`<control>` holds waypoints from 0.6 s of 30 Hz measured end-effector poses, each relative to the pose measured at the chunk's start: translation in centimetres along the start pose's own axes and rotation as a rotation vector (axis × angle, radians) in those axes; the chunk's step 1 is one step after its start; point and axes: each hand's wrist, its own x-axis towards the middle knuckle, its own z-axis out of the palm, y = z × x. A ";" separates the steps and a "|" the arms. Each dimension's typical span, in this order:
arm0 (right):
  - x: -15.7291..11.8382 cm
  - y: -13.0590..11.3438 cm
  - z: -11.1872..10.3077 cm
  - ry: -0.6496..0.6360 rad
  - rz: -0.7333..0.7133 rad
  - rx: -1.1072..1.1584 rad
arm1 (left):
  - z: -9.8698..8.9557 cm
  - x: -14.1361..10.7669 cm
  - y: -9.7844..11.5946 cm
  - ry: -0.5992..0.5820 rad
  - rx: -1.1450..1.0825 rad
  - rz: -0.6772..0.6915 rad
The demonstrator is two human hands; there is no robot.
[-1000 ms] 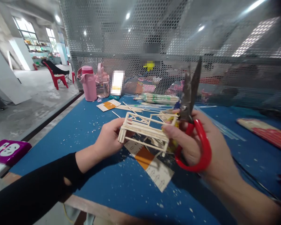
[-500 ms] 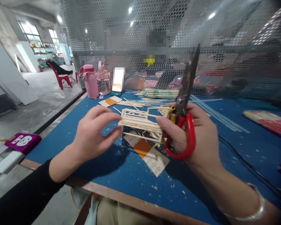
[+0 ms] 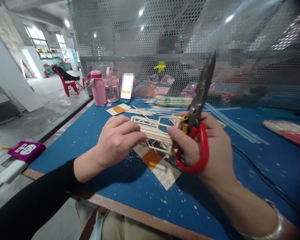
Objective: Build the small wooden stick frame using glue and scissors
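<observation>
A small framework of thin wooden sticks (image 3: 152, 130) is held up above the blue table, between my hands. My left hand (image 3: 118, 138) has its fingers closed around the left end of the framework. My right hand (image 3: 210, 146) grips red-handled scissors (image 3: 198, 96), their dark blades pointing up, and its thumb presses on the framework's right end. A yellow tube-like piece (image 3: 184, 118) shows beside the scissors in the same hand; what it belongs to is unclear. Under the framework lies a white and orange printed card (image 3: 165, 173). The fingertips of my left hand are partly hidden.
Loose sticks (image 3: 142, 112), a second card (image 3: 118, 109) and a bundle of wrapped sticks (image 3: 173, 101) lie farther back. Behind are a pink flask (image 3: 98, 90), a clear bottle (image 3: 112, 91), a phone (image 3: 126, 88) and a perforated metal screen (image 3: 130, 43). A purple power strip (image 3: 27, 151) sits left.
My left hand has moved right and closed on the framework's left end. The right hand still holds the scissors and framework, almost unmoved.
</observation>
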 end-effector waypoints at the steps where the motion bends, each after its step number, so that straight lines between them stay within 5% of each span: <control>1: 0.0 0.1 0.0 0.000 0.000 -0.005 | -0.1 -0.1 -0.1 0.032 -0.021 -0.040; 8: -0.1 0.1 0.1 0.018 -0.014 -0.032 | -2.5 -1.9 -3.0 0.197 0.035 -0.517; 14: -0.2 0.2 0.0 0.037 -0.017 -0.060 | -3.4 -1.8 -2.0 -0.063 -0.020 -0.536; 18: -0.2 0.2 0.0 0.042 -0.039 -0.077 | -2.5 0.0 -0.3 -0.138 -0.188 -0.713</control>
